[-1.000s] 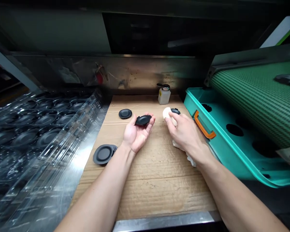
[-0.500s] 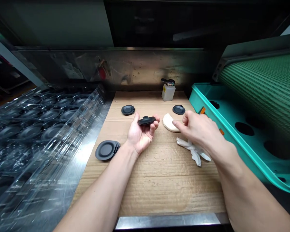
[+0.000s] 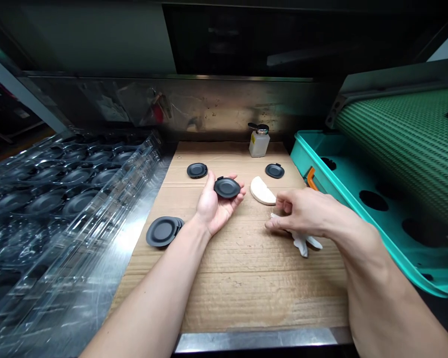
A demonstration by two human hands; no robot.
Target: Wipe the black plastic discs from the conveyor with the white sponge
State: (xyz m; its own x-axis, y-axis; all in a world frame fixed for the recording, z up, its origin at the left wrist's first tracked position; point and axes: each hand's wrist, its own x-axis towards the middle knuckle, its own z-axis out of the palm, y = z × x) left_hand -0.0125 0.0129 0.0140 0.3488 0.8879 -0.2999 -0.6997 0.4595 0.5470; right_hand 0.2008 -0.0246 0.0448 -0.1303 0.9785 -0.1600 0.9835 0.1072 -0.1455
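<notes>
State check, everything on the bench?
left hand: holds black cap, tilted
right hand: on white cloth, grip unclear
white pad: lying loose
cap stack: flat on cardboard
bottle: upright, closed
clear trays: pockets hold dark caps

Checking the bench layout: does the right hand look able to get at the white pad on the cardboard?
Probably yes: the right hand touches the white cloth, and the white pad lies close by, only bare cardboard between them.
</notes>
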